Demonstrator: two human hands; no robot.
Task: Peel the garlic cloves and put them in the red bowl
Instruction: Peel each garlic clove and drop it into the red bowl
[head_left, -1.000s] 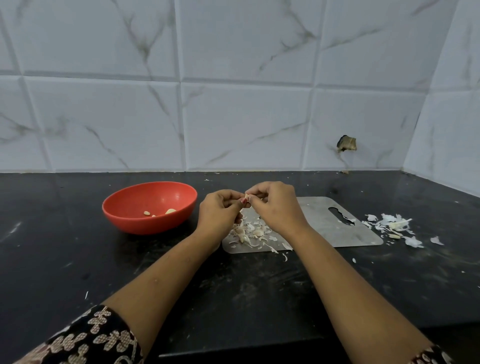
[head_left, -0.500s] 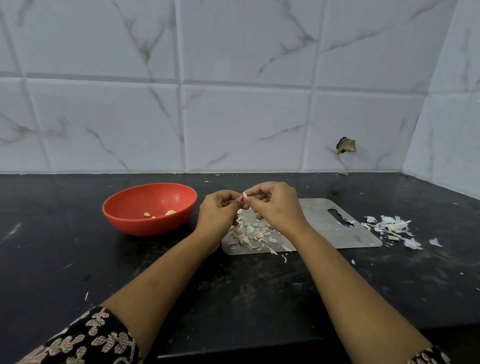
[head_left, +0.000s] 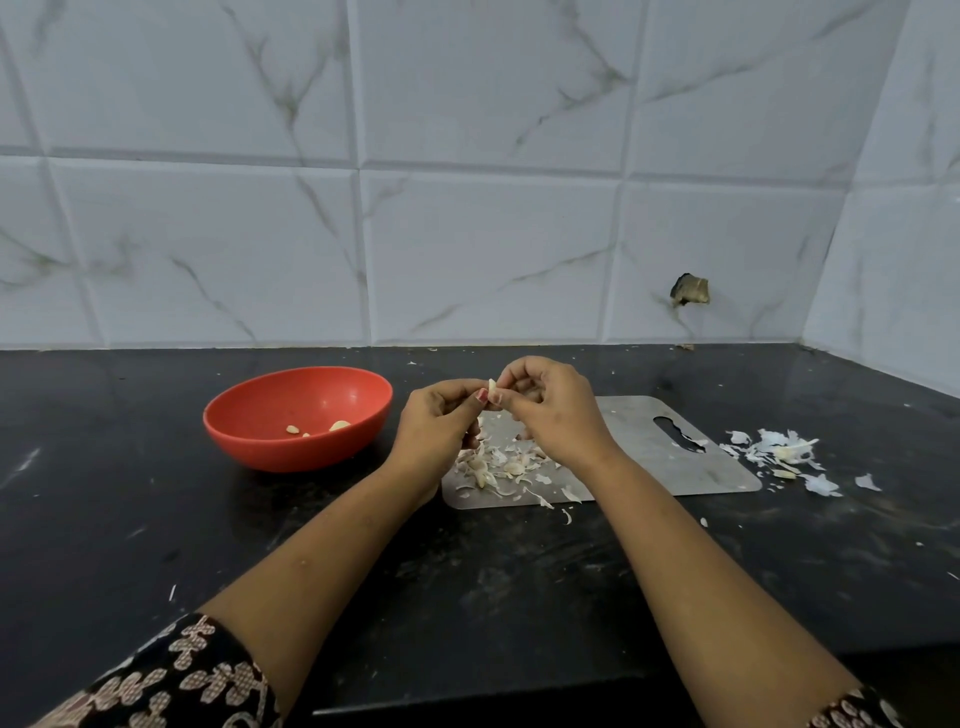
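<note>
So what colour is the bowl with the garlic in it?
The bowl is red, seen in the head view.

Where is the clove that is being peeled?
In the head view, near the centre, the clove is pinched between the left hand and the right hand, above the board's left end, just right of the bowl.

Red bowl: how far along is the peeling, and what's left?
Done: about three peeled cloves lie in the red bowl; loose skins lie right of the board. In hand: left hand and right hand pinch one clove. Left: that clove, plus the pile on the board.
</note>
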